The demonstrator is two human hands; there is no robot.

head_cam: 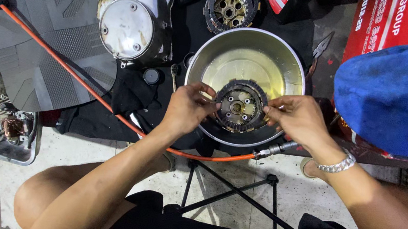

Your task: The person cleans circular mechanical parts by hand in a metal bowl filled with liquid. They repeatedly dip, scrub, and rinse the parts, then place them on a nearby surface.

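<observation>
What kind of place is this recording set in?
Probably a motorcycle repair shop floor: both hands hold a clutch pack over a metal basin, with an engine side cover and an orange air hose nearby.

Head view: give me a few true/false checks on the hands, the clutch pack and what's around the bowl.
1. Both hands hold the round clutch pack over the metal bowl. True: left hand and right hand grip opposite edges.
2. The blue cloth lies inside the bowl. False: it lies over the red container, right of the bowl.
3. An orange hose runs across the scene below the bowl. True.
4. The right wrist is bare. False: it wears a silver bracelet.
5. A second clutch part sits above the bowl. True.
</observation>
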